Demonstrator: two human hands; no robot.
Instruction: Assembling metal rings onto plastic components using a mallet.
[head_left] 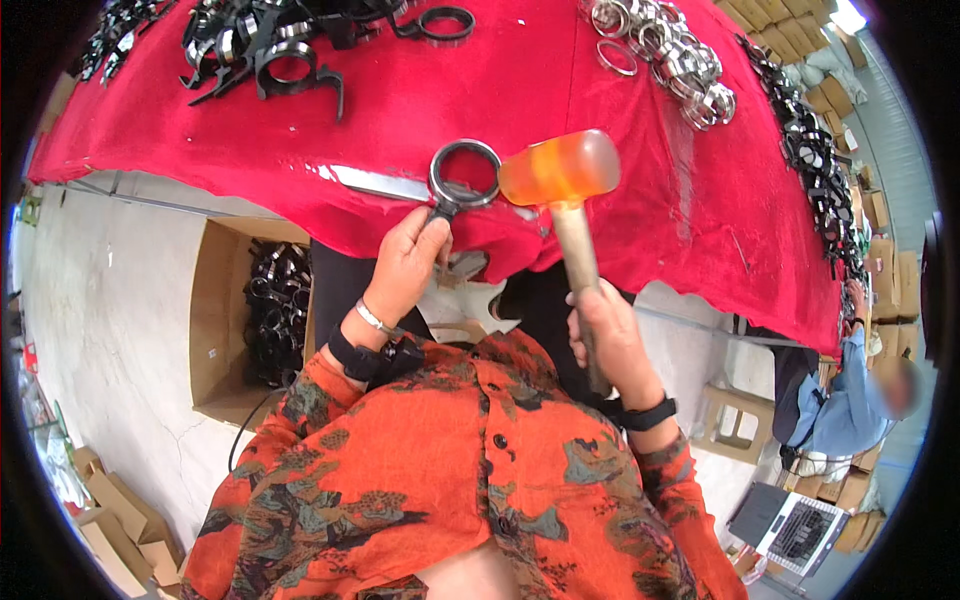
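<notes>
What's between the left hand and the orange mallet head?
The black ring part, gripped by its stem in the left hand; its ring sits beside the mallet head. Whether they touch isn't clear. Seen in the head view.

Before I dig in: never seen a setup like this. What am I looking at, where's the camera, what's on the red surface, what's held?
No robot here: a person works with two bare hands. The one picture comes from the left of two fisheye cameras worn on the head, looking down, so straight edges bend near the rim. The left hand grips a black ringed part by its stem. The right hand holds a mallet by its handle, its orange head right beside the ring; whether they touch is unclear. On the red cloth lie a pile of similar black parts and a heap of silver rings.
</notes>
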